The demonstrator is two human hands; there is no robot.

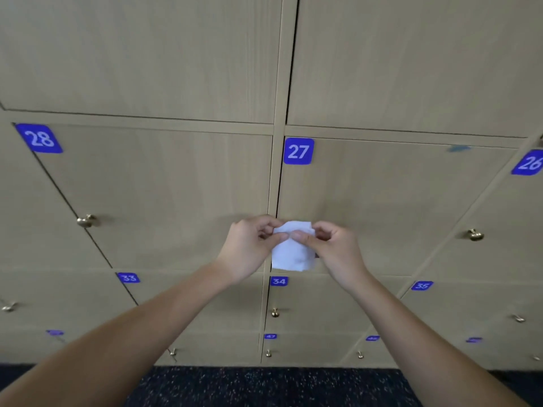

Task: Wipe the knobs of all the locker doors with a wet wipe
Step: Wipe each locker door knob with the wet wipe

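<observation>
Wet wipe held between both hands before a bank of numbered locker doors; no knob is being wiped.

The left hand (249, 245) and right hand (332, 245) each pinch the upper edge of the white wet wipe (292, 254) with curled fingers, and the wipe hangs partly folded in front of the seam between door 28 (164, 186) and door 27 (382, 195), touching no knob. The brass knob beside door 28 (85, 221) and the knob at the right of door 27 (474, 235) stand well apart from the wipe; the knob under label 34 (275, 312) and the smaller knobs in the lower rows also remain out of reach. Nothing shows which knobs, if any, are already cleaned. Judged from this, the wipe is being readied or refolded, and wiping lies ahead for the visible doors.
</observation>
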